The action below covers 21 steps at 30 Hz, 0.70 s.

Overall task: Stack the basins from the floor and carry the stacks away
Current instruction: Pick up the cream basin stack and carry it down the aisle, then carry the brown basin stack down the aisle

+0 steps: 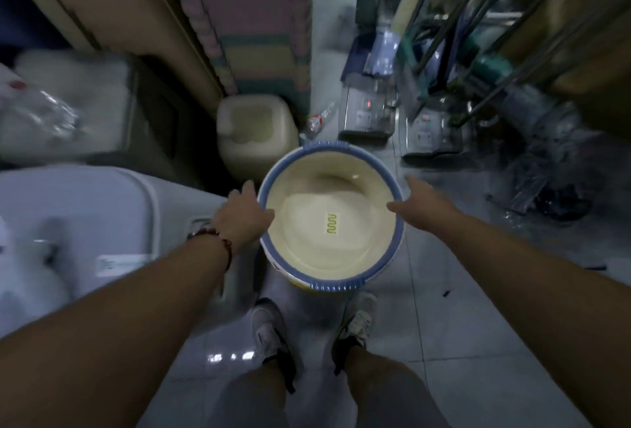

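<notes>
Head view: left hand (pixel 244 214) and right hand (pixel 415 202) pinch opposite sides of the basin (pixel 327 223) rim; stiff, light, probably slippery plastic.

The basin (pixel 329 219) is cream inside with a blue rim and a small yellow-green squiggle label on its bottom. A dark red bead bracelet (pixel 218 238) circles the left wrist. The floor (pixel 478 342) is pale grey tile; the shoes (pixel 273 328) are grey-white.

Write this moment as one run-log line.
left hand: grips basin rim | right hand: on opposite rim | basin stack: between hands, above floor
</notes>
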Each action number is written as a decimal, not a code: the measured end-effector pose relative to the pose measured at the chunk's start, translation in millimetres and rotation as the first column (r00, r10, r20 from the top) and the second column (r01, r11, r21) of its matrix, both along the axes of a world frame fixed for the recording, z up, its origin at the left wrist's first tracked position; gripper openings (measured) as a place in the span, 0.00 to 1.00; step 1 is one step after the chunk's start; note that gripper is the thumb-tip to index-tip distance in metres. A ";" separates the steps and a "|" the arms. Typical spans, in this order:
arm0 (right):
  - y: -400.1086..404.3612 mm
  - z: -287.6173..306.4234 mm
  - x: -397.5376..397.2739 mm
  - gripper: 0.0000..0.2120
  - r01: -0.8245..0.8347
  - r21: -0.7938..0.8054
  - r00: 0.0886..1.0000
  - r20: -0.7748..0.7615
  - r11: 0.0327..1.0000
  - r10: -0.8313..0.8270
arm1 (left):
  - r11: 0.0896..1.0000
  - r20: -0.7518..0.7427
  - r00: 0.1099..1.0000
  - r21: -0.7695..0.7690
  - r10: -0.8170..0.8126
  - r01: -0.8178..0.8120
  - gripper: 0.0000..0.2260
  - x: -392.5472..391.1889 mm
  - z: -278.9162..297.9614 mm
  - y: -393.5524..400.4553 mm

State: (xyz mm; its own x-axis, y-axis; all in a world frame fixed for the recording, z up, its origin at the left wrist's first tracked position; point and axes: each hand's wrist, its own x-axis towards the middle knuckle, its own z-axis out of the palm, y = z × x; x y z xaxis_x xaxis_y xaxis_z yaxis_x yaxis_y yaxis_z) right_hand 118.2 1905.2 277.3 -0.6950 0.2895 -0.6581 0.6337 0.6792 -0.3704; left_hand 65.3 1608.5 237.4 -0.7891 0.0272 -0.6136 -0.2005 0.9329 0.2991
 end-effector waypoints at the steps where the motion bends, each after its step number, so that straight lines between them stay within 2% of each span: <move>1: -6.5 40.3 -9.7 0.33 -0.031 0.014 0.999 -0.037 0.999 0.031 | 0.999 -0.055 0.998 -0.031 -0.042 0.040 0.34 -12.0 39.6 -0.2; 5: -32.3 184.0 -36.1 0.34 -0.001 -0.024 0.966 -0.259 1.000 -0.006 | 0.992 -0.291 0.948 -0.027 -0.126 0.124 0.32 -41.0 201.9 -13.1; 8: -56.1 275.5 -46.1 0.34 0.020 -0.091 0.925 -0.376 0.996 -0.053 | 0.985 -0.391 0.904 -0.049 -0.171 0.165 0.30 -39.6 296.5 -35.6; 11: -73.1 346.4 -55.5 0.34 -0.020 -0.073 0.884 -0.466 0.997 -0.016 | 0.979 -0.405 0.891 -0.087 -0.203 0.184 0.23 -48.1 359.0 -60.4; 14: -87.9 406.7 -62.6 0.35 -0.066 -0.043 0.859 -0.511 0.997 0.035 | 0.976 -0.490 0.844 -0.122 -0.219 0.182 0.21 -47.3 423.6 -71.4; 17: -98.5 453.5 -66.6 0.35 -0.134 0.024 0.821 -0.557 0.991 0.125 | 0.977 -0.550 0.809 -0.150 -0.208 0.150 0.26 -45.1 470.2 -73.9; 21: -106.3 490.4 -66.8 0.32 -0.193 0.098 0.775 -0.595 0.976 0.213 | 0.982 -0.607 0.774 -0.160 -0.179 0.101 0.30 -46.0 492.2 -79.6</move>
State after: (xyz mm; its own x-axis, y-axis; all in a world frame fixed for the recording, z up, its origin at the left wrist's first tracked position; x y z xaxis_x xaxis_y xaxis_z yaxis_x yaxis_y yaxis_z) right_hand 51.4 1798.9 767.6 -0.9905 0.1091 -0.0835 0.1374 0.7837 -0.6058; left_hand 19.4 1528.9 729.6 -0.9916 0.1297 -0.0025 0.1264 0.9704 0.2057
